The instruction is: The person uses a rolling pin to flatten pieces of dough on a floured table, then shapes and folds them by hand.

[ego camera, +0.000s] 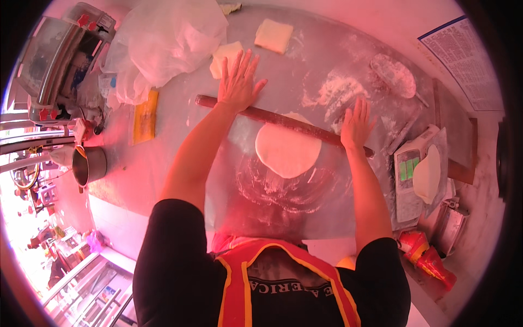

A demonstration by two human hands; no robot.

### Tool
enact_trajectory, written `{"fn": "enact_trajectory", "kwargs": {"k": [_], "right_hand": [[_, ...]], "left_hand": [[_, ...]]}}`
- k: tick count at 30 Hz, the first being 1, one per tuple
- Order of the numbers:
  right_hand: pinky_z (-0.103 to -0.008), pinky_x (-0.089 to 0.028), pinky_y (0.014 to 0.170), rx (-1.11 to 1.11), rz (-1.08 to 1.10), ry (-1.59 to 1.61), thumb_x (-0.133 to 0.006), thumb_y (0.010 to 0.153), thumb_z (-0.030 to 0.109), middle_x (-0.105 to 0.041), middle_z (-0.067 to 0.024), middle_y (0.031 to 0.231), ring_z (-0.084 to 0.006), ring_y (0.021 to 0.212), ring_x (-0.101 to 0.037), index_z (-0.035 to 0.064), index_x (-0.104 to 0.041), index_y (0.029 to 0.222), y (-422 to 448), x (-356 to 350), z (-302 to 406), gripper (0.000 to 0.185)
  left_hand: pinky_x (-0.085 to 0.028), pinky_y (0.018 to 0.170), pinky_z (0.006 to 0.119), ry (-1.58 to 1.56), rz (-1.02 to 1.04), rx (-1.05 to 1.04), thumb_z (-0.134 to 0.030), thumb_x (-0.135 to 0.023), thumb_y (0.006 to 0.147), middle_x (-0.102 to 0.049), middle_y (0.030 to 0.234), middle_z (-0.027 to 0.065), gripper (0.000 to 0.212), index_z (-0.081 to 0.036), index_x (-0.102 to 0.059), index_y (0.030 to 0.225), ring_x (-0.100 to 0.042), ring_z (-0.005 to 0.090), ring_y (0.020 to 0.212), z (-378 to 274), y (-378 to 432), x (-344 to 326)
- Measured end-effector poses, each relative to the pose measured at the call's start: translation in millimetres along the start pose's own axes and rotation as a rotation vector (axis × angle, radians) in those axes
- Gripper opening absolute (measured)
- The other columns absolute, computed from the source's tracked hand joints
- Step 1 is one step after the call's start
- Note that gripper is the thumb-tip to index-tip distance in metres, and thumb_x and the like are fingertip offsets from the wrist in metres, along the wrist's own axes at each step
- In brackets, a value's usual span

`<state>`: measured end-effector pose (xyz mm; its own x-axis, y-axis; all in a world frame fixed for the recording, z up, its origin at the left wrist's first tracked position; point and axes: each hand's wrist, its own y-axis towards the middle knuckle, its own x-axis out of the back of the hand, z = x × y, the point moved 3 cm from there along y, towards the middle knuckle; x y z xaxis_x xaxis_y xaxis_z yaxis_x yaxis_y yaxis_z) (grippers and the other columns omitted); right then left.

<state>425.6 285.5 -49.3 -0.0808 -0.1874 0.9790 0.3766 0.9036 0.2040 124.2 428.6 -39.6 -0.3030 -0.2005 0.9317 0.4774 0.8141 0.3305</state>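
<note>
A dark wooden rolling pin (300,126) lies aslant across the far part of a flat, pale dough round (288,153) on the floured metal worktop (175,135). My left hand (238,86) rests palm down over the pin's left part, with fingers spread and pointing away from me. Near the other end, my right hand (356,128) also lies flat on the pin, its fingers extended. Neither hand wraps around the wood. Just beyond my left fingers is a piece of folded dough (222,63), partly hidden by them. Another squarish dough piece (273,36) sits farther back.
Loose flour (337,90) and a flour-dusted scoop (393,75) lie at the back right. A digital scale (408,184) bearing dough (427,175) stands right. Leftward are a plastic bag (171,41), a yellow flat item (145,117), a metal pot (90,165) and a machine (57,67).
</note>
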Motion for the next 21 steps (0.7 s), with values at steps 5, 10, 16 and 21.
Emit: {"fn": "enact_trajectory", "kwargs": {"k": [5, 10, 16, 21], "right_hand": [[-0.0525, -0.019, 0.108, 0.154, 0.056, 0.153, -0.035, 0.097, 0.030, -0.030, -0.0143, 0.146, -0.0293, 0.136, -0.026, 0.0055, -0.028, 0.142, -58, 5, 4, 0.051], [-0.0523, -0.020, 0.108, 0.201, 0.163, 0.226, -0.040, 0.096, 0.028, -0.036, -0.0168, 0.142, -0.0339, 0.131, -0.033, 0.0023, -0.031, 0.139, -177, 38, 11, 0.051], [-0.0530, -0.020, 0.108, 0.169, 0.096, 0.137, -0.041, 0.095, 0.028, -0.036, -0.0163, 0.142, -0.0322, 0.131, -0.033, 0.0021, -0.033, 0.138, -90, 25, 15, 0.051], [-0.0534, -0.018, 0.109, 0.173, 0.170, 0.206, -0.042, 0.094, 0.027, -0.036, -0.0155, 0.142, -0.0319, 0.132, -0.032, 0.0021, -0.033, 0.138, -189, 35, 13, 0.051]], "left_hand": [[-0.008, 0.113, 0.049, 0.016, 0.153, 0.011, -0.048, -0.047, 0.089, -0.028, 0.148, 0.0109, 0.069, -0.006, -0.031, 0.141, -0.019, 0.0253, 0.139, -3, -60, 10], [-0.011, 0.112, 0.049, -0.159, 0.296, 0.055, -0.042, -0.049, 0.090, -0.030, 0.146, 0.0154, 0.066, -0.001, -0.033, 0.139, -0.022, 0.0279, 0.138, -3, -168, 34], [-0.015, 0.111, 0.050, -0.089, 0.146, 0.059, -0.041, -0.048, 0.090, -0.031, 0.145, 0.0176, 0.065, 0.002, -0.034, 0.137, -0.024, 0.0289, 0.137, -1, -89, 34], [-0.012, 0.111, 0.051, -0.146, 0.269, 0.129, -0.044, -0.049, 0.088, -0.028, 0.146, 0.0177, 0.070, 0.002, -0.033, 0.138, -0.020, 0.0297, 0.139, -12, -190, 55]]}}
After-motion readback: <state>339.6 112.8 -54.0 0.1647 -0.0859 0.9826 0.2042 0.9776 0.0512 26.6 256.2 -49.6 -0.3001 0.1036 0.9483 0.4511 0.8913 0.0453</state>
